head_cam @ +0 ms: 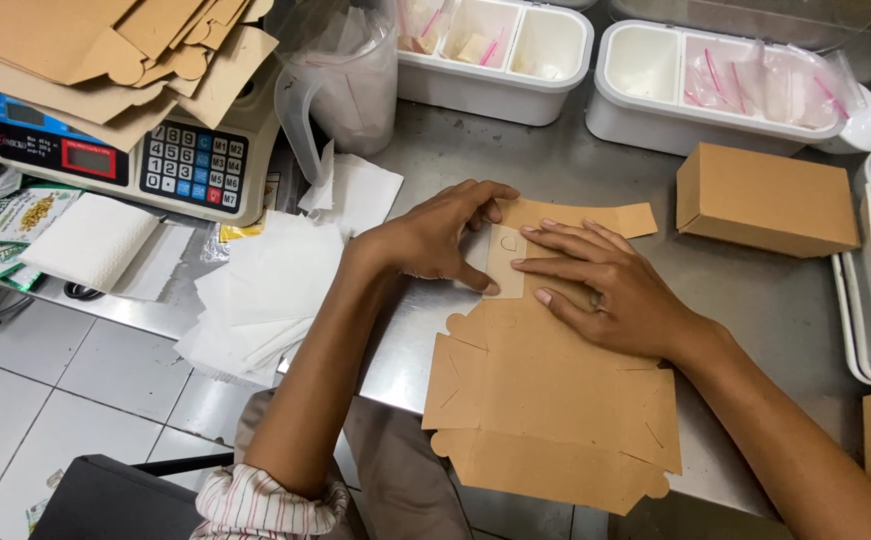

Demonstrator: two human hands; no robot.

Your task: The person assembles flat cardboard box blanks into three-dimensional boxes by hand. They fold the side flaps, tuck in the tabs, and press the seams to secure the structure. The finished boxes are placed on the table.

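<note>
1. Both hands, left (436,240) and right (611,290), press flat with fingers spread on a flat brown box blank (551,400) on the steel counter (756,290).
2. Scale (126,150) stands far left.
3. Folded box (766,200) sits right.
4. White papers (266,290) lie left.

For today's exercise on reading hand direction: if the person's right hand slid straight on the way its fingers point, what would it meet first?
The right hand points left, so it would probably meet the left hand first, at the folded flap both press on the flat cardboard box blank.
</note>
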